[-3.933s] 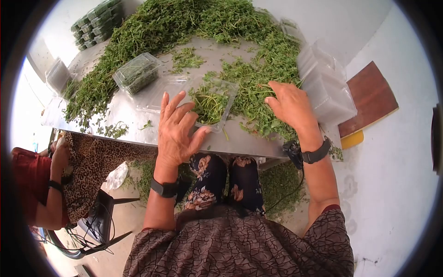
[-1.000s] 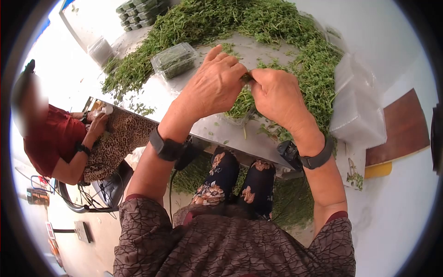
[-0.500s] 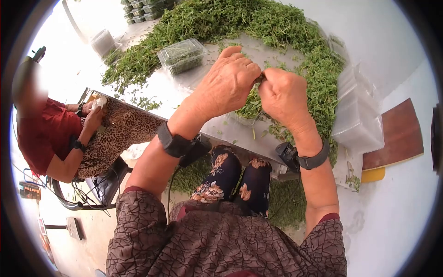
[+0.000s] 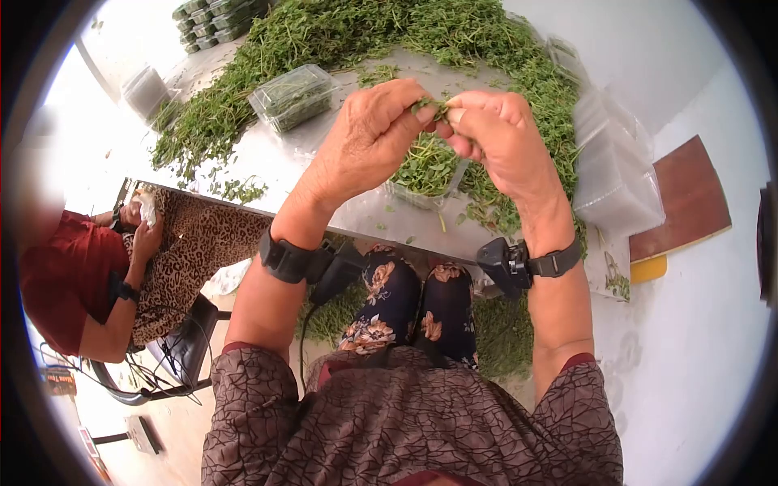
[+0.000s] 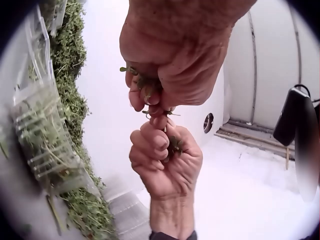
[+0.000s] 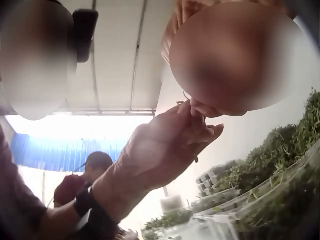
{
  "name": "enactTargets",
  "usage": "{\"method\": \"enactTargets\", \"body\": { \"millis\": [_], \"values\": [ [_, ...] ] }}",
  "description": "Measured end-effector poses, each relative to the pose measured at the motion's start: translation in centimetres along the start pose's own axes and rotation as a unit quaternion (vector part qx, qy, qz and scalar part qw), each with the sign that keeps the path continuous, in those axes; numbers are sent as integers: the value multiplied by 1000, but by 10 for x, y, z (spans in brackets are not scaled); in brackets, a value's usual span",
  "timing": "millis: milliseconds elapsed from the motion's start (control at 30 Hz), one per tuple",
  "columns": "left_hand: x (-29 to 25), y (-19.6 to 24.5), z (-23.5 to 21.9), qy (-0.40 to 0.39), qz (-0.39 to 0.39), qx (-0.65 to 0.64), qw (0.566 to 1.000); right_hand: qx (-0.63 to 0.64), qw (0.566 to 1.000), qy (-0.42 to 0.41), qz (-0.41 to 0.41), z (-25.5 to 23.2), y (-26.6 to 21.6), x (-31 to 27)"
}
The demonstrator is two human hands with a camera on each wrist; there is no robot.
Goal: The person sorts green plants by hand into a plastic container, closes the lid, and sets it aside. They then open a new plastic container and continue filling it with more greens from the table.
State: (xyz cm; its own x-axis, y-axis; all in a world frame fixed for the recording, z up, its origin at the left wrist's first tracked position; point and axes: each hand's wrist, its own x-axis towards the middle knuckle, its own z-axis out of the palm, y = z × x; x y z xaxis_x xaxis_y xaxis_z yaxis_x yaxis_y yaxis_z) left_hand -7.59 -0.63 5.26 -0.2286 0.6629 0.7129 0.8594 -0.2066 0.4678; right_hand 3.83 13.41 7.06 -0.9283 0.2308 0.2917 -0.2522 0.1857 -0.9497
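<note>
— What are the two hands holding?

— A small herb sprig [image 4: 433,105]. It is up in the air, above the open clear box [image 4: 427,174] of herbs on the table [image 4: 267,162]. The sprig runs sideways from one hand to the other.

— How do the fingers look?

— The left hand [image 4: 369,134] has its fingers curled in tight, and the tips pinch one end of the sprig. The right hand [image 4: 498,134] is curled too and pinches the other end. The fingertips of both hands almost touch. From the left wrist view, little green bits stick out between the fingers [image 5: 150,97] of both hands.

— What else is on the table?

— A big pile of loose herbs [image 4: 365,32] at the back. A shut clear box [image 4: 293,95] full of herbs sits left of the hands. A stack of empty clear boxes [image 4: 612,174] is on the right.

— Any words to read?

— No, I cannot see any writing or labels.
</note>
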Motion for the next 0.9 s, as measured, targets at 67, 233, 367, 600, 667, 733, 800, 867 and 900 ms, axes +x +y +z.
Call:
{"method": "enactTargets", "body": {
  "millis": [67, 233, 367, 600, 667, 733, 800, 867, 900],
  "values": [
    [3, -11, 0, -4, 67, 30, 997, -87, 996, -1, -29, 0, -1, -3],
    [1, -6, -3, -38, 98, 88, 991, -368, 917, 6, -150, 5, 1, -3],
    [0, -6, 6, 31, 90, 66, 993, -419, 878, 87, -215, 14, 6, -4],
    [0, 5, 7, 95, -8, -70, 993, -55, 991, 114, -39, 23, -7, -5],
    [3, 6, 4, 96, 22, -67, 993, 8, 992, 130, -1, 19, 2, 2],
    [4, 14, 3, 111, 11, -124, 986, 71, 987, 143, 37, 17, 11, 5],
    [5, 16, -4, 132, -14, -140, 981, 68, 977, 188, 81, 17, 15, 5],
    [2, 8, -3, 159, -28, -176, 971, 51, 979, 180, 80, 13, 16, 4],
    [-1, 1, 0, 157, -28, -176, 971, 34, 981, 175, 80, 11, 17, 3]
  ]
}}
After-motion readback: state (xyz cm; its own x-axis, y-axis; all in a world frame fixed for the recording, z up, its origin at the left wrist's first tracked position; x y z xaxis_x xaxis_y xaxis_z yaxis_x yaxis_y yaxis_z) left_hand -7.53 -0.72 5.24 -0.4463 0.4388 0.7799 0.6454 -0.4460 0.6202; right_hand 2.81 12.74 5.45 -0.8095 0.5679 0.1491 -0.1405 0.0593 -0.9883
